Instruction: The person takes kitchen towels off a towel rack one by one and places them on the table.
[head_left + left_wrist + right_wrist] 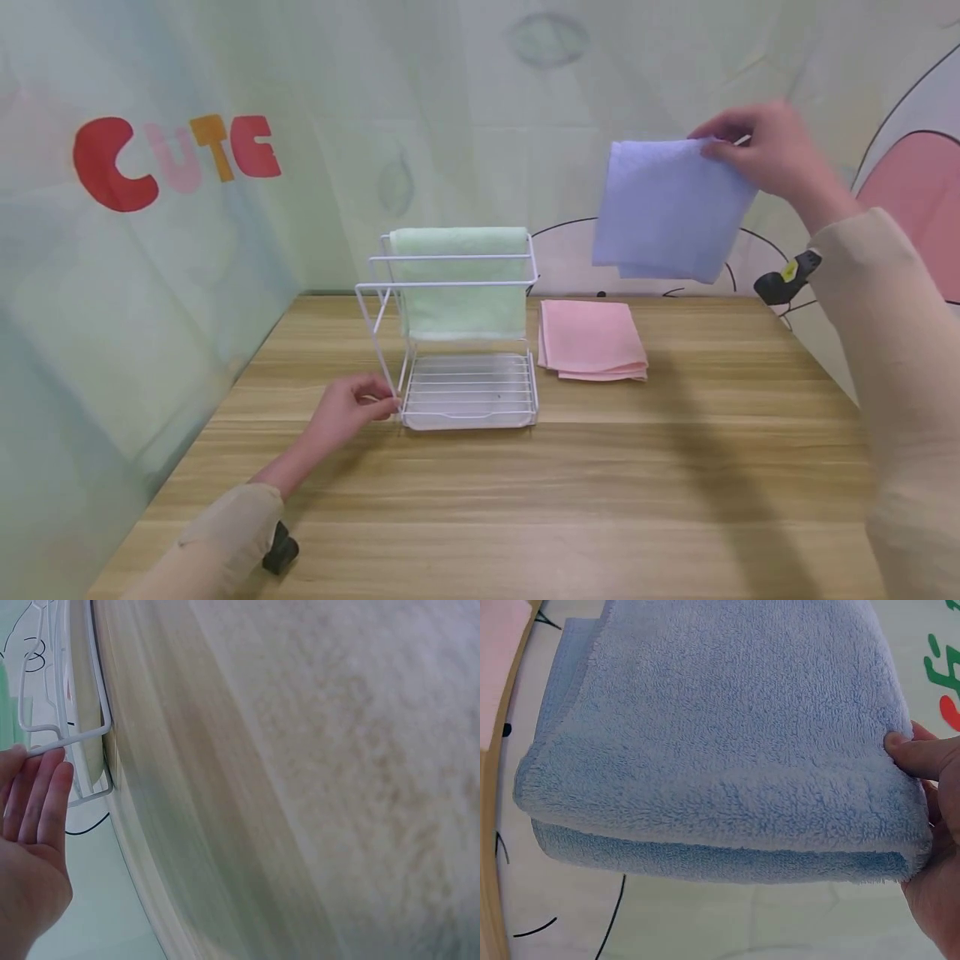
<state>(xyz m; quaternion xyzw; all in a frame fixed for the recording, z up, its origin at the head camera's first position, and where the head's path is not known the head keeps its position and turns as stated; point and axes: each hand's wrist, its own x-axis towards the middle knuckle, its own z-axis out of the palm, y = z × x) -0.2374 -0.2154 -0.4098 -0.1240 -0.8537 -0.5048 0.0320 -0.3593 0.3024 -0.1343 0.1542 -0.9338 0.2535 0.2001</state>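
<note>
A folded blue towel hangs in the air at the right, its upper right corner pinched by my right hand. In the right wrist view the thumb lies on the fluffy towel with the fingers behind it. My left hand pinches the lower left front of a white wire rack. The left wrist view shows thumb and fingertips on the rack's wire. A light green towel drapes over the rack's back bar. Beneath it sits the rack's base with a pale tray.
A folded pink towel lies on the wooden table, just right of the rack. Behind stands a pale green curtain with printed letters and drawings. A black wrist device sits at the right sleeve.
</note>
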